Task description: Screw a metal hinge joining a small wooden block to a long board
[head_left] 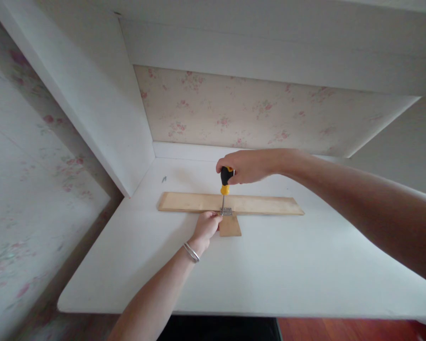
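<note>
A yellow and black screwdriver [226, 177] stands nearly upright, its handle gripped from above by my right hand [246, 166]. Its tip meets a small metal hinge [227, 211], which bridges a long wooden board [191, 202] and a short wooden piece [230, 225]. Beside the hinge, my left hand [206, 226] is closed, with its fingertips close to the screwdriver tip and the left edge of the short piece. What those fingertips pinch is too small to make out. A bit of something red shows under the left hand.
Everything lies on a white desk [287, 270] with a rounded front left corner. Some small screws [164, 179] lie behind the board's left end. A white side panel [92, 94] rises at left, with a white shelf [270, 52] overhead. A black object [223, 328] sits below the front edge.
</note>
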Action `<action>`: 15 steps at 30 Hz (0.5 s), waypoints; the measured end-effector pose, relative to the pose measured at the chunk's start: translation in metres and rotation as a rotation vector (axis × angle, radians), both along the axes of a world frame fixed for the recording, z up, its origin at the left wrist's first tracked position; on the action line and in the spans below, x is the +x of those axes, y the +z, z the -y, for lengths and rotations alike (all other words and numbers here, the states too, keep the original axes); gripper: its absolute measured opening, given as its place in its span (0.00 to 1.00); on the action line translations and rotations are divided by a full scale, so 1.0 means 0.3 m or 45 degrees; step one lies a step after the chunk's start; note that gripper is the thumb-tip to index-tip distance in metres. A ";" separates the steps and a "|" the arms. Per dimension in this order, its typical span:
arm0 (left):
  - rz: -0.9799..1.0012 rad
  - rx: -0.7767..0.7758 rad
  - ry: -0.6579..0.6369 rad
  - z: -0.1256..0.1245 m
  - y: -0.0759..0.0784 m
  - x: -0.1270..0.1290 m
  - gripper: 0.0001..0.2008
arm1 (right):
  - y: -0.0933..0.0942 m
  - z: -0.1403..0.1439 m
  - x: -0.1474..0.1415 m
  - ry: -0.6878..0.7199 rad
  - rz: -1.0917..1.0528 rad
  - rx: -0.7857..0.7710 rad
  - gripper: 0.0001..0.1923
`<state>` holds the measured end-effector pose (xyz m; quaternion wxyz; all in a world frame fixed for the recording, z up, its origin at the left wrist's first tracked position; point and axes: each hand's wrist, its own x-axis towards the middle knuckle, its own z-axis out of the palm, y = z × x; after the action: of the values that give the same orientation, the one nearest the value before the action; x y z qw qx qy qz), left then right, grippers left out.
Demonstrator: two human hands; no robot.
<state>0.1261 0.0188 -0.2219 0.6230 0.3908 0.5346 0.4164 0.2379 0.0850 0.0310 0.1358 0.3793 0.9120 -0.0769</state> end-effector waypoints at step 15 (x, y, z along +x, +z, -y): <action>-0.005 0.003 0.021 -0.001 0.004 -0.001 0.06 | -0.001 0.003 -0.002 -0.148 -0.013 -0.096 0.27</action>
<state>0.1257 0.0190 -0.2208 0.6179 0.3879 0.5385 0.4216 0.2373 0.0843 0.0308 0.1406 0.4259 0.8856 -0.1210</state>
